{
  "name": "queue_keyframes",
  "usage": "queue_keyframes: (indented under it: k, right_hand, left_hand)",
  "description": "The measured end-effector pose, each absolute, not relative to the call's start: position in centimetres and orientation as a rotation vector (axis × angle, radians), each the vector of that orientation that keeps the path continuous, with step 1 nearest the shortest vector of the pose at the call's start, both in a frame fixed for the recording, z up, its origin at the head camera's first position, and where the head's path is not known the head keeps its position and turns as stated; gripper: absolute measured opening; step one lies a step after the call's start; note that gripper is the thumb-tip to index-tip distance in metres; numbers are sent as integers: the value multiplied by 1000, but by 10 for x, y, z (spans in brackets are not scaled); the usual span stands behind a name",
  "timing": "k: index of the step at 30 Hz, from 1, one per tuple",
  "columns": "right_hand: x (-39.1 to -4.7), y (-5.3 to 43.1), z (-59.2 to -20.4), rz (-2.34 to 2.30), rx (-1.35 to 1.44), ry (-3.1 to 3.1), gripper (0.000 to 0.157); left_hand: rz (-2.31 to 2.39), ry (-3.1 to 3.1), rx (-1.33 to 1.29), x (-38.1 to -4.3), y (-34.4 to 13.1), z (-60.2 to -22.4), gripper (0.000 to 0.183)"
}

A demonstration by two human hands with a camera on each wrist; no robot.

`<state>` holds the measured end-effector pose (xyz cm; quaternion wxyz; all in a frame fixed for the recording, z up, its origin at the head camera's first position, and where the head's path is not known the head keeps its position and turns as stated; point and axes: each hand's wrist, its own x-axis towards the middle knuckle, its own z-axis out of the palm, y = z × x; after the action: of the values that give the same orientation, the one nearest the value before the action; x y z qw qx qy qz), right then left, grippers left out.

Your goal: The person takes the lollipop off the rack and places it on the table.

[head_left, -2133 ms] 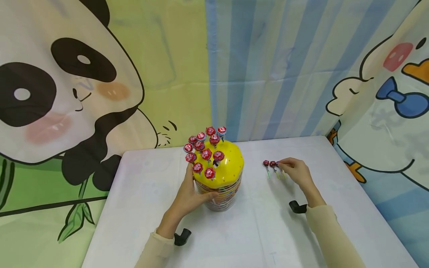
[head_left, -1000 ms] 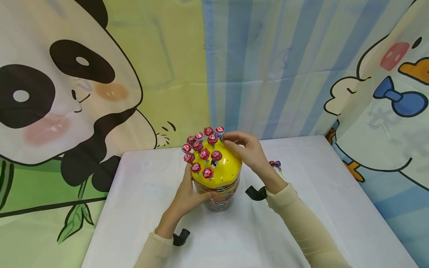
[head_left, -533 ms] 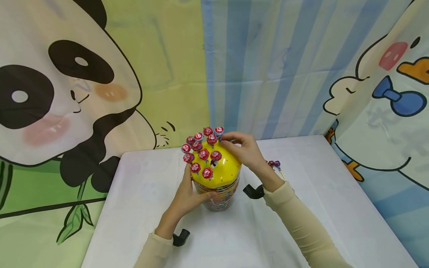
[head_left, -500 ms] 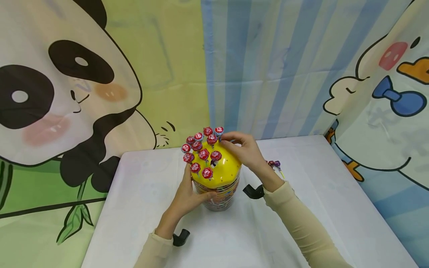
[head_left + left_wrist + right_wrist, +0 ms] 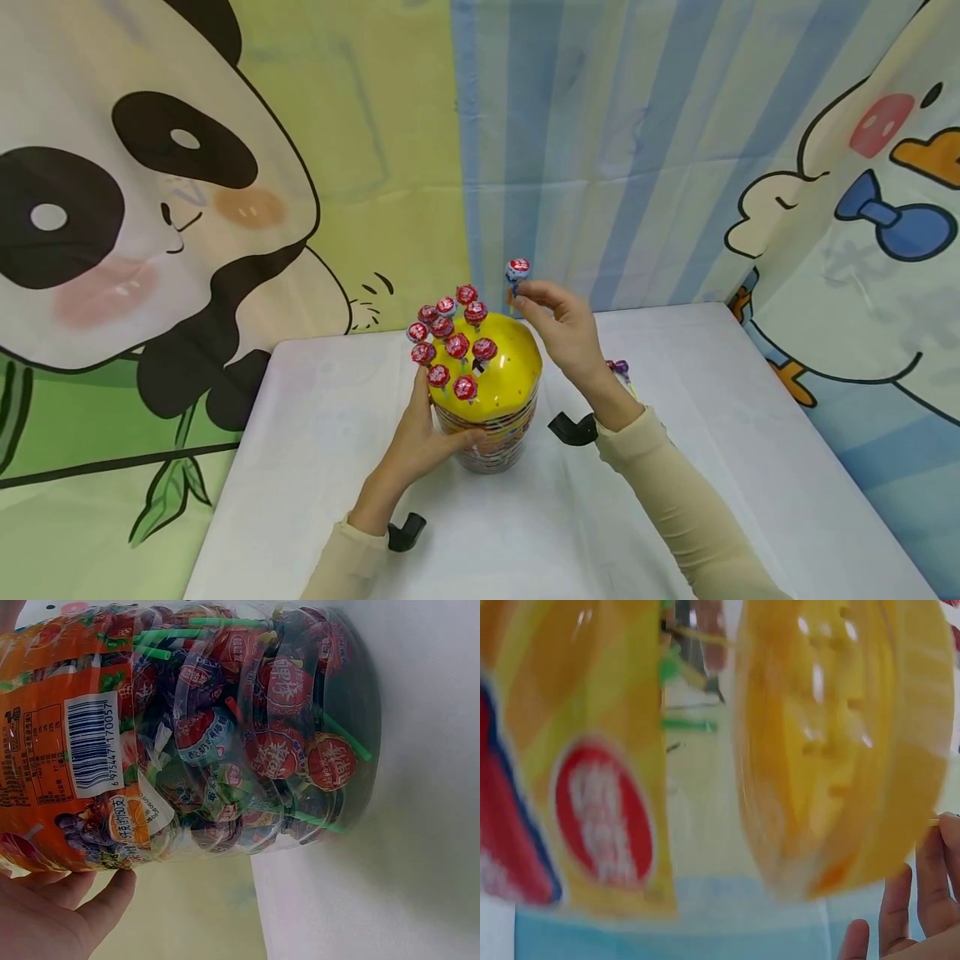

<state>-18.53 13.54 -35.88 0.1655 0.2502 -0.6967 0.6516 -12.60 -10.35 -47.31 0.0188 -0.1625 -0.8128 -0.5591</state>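
glossy plastic lid (image 5: 513, 358), clear plastic jar (image 5: 501, 448), softly creased cloth backdrop (image 5: 585, 125)

The lollipop (image 5: 517, 269) in the right hand (image 5: 564, 329) is red and pale blue with white lettering, on a yellow stick (image 5: 934, 823). Left of that grip, the lid (image 5: 513, 354) is yellow, the lollipops (image 5: 457, 345) there mostly red with white print. By the left hand (image 5: 420, 437), the label (image 5: 37, 750) is orange with a black-and-white barcode (image 5: 94, 745); facing the right hand, it is striped yellow with a white-lettered red oval (image 5: 604, 812). Behind the right grip, the backdrop (image 5: 536, 150) has blue stripes; below both, the sleeves (image 5: 675, 492) are cream.
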Motion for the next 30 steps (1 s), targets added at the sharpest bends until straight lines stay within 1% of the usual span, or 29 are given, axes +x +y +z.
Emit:
queue_keyframes:
  k: [6, 13, 19, 25, 30]
  right_hand:
    - [-185, 160, -371, 1803, 652, -2009, 15]
    - [-181, 194, -397, 1821, 473, -2099, 16]
    - [-176, 229, -417, 1805, 270, -2180, 24]
    - [-173, 271, -443, 1812, 130, -2249, 28]
    - [-176, 307, -470, 1776, -33, -2420, 39]
  left_hand:
    - [-1739, -2509, -510, -126, -103, -473, 118]
    - [-1734, -2528, -510, -127, -103, -474, 117]
    - [-1759, -2535, -487, -126, -102, -473, 118]
    - [-1758, -2546, -471, -126, -101, -473, 118]
    - [-1756, -2543, -473, -127, -102, -473, 119]
